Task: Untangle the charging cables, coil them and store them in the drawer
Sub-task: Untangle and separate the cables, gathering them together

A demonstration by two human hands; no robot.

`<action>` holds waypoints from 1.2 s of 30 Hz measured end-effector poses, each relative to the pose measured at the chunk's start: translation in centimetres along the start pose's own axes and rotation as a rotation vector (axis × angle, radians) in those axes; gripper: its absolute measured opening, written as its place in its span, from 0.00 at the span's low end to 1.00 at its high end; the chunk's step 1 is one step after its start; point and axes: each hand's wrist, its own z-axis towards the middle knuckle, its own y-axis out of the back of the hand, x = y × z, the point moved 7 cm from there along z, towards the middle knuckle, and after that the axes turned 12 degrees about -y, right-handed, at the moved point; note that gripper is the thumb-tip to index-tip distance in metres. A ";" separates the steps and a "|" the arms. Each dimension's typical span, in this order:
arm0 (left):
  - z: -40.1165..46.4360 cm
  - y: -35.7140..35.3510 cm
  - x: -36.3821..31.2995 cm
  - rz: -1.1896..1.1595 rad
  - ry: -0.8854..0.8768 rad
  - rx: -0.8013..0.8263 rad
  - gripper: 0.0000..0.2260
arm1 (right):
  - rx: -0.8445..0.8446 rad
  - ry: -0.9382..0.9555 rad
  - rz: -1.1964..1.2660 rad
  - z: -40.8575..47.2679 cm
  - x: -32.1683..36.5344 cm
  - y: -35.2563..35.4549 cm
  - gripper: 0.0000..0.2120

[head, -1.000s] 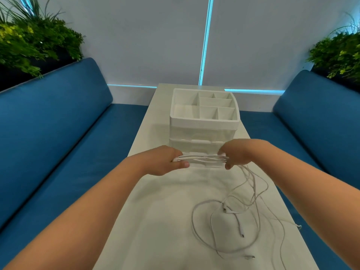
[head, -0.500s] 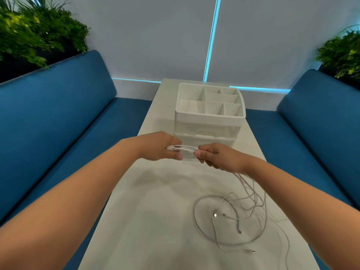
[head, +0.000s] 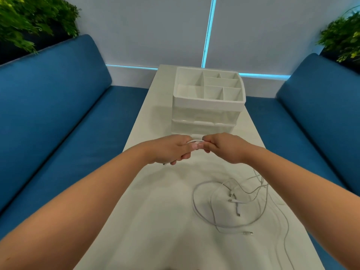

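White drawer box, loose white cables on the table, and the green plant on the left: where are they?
White plastic drawer box (head: 206, 114): head view, clear upper drawer front.
Loose white charging cables (head: 231, 199): head view, tangle's middle.
Green leafy plant (head: 29, 18): head view, leaves.

Drawer unit (head: 207, 112) at the table's (head: 155, 221) far end, loose cables (head: 233, 201) nearer, right, benches (head: 58, 106) flanking

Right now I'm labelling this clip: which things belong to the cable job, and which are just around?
Job:
left hand
right hand
coiled cable, held by both
loose cables
drawer organizer

Just around:
table
blue sofas
plants
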 end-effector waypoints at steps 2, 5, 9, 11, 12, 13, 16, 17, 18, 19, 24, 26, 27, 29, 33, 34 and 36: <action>-0.4 -0.3 0.4 0.057 0.007 0.078 0.12 | 0.039 -0.014 0.088 -0.2 -0.8 0.0 0.20; -1.1 0.2 1.5 0.093 0.029 0.134 0.13 | 0.238 0.001 0.420 -0.9 -1.2 -0.4 0.17; -1.2 1.0 1.9 0.215 0.030 0.128 0.12 | 0.402 -0.034 0.511 -1.4 -1.5 -2.0 0.15; -1.1 0.4 1.3 0.136 0.030 0.107 0.12 | 0.310 -0.061 0.386 -1.1 -2.0 -1.9 0.16; -1.0 0.0 1.0 0.058 0.030 0.083 0.13 | 0.232 -0.082 0.289 -0.9 -2.3 -1.4 0.18; -1.0 -0.2 0.6 -0.004 0.034 0.060 0.15 | 0.155 -0.108 0.201 -0.7 -2.7 -0.9 0.21; -1.2 -0.4 0.6 -0.022 0.065 0.084 0.17 | 0.132 -0.090 0.308 -0.9 -2.9 0.0 0.26; -1.5 -0.2 0.8 -0.011 0.084 0.115 0.16 | 0.197 -0.056 0.448 -1.4 -2.8 0.2 0.23; -1.8 0.0 1.1 -0.012 0.105 0.139 0.15 | 0.276 -0.026 0.554 -1.9 -2.5 0.2 0.20; -2.1 0.3 1.3 -0.021 0.125 0.151 0.14 | 0.346 -0.005 0.608 -2.3 -2.4 0.0 0.17; -2.0 0.6 0.8 -0.222 0.120 0.193 0.11 | 0.323 -0.100 0.428 -1.8 -3.9 -1.0 0.23; -2.1 0.4 1.2 -0.213 0.134 0.212 0.10 | 0.308 -0.129 0.427 -1.6 -4.6 -0.6 0.24; -2.2 0.7 1.7 -0.161 0.157 0.213 0.10 | 0.336 -0.129 0.466 -1.7 -4.7 -0.5 0.23; -2.7 1.6 2.9 -0.035 0.209 0.208 0.11 | 0.427 -0.119 0.563 -2.2 -4.3 -0.8 0.21; -2.5 1.9 2.3 -0.157 0.197 0.213 0.15 | 0.336 -0.170 0.423 -2.0 -4.3 -1.4 0.21; -2.3 1.8 1.9 -0.199 0.200 0.198 0.17 | 0.283 -0.183 0.377 -1.8 -4.4 -1.0 0.21; -2.1 1.7 1.9 -0.207 0.240 0.158 0.19 | 0.294 -0.187 0.416 -1.8 -4.6 -0.4 0.21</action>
